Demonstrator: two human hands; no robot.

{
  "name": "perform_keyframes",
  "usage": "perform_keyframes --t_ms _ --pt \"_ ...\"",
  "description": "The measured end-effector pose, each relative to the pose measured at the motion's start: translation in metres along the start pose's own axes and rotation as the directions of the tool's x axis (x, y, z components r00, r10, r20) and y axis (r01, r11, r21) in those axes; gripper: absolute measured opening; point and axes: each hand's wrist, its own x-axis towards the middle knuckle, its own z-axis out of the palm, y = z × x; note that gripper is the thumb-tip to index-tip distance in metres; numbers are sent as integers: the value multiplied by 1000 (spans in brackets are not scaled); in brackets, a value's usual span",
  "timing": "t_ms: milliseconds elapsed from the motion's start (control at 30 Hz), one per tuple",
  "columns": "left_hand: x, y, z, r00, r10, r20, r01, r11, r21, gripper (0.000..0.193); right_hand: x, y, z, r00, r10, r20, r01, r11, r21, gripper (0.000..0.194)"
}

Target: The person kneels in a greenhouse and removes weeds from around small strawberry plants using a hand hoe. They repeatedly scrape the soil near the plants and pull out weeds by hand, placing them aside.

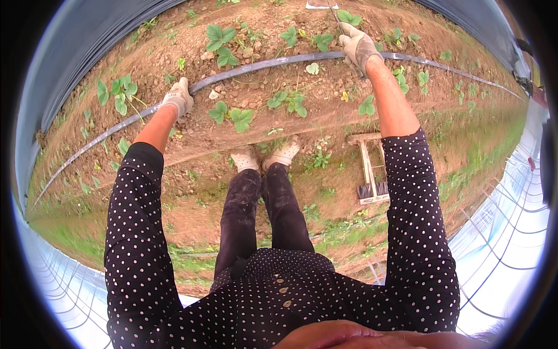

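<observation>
My left hand (178,98), in a pale work glove, is closed around a grey irrigation hose (261,65) that curves across the soil bed. My right hand (358,47), gloved too, grips a tool with a thin dark shaft (335,17). Its pale, soil-marked head (321,4) is cut off by the top of the view, so its exact kind is unclear. Beneath the right wrist, the hose passes out of sight. Young strawberry-like plants stand on both sides of it: one plant (288,104) lies between my arms, another (117,91) left of my left hand.
My pale clogs (282,150) are at the bed's near edge. A wooden frame (368,165) with dark coils or bristles lies on the ground by my right forearm. Plastic sheeting (104,52) walls the far side; a hooped tunnel wall (505,235) stands behind me.
</observation>
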Motion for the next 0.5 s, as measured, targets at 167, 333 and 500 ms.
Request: perform_keyframes --t_ms 167,333,500 --pt "-1 -2 -1 1000 15 19 -14 1000 -22 39 -34 36 17 943 -322 -88 301 935 -188 55" --pt "-2 -5 0 998 61 -19 -61 997 -54 36 -71 26 22 999 -22 40 12 971 239 56" --pt "-2 -5 -4 997 63 44 -62 998 -27 43 -97 14 29 998 53 40 -62 962 267 58"
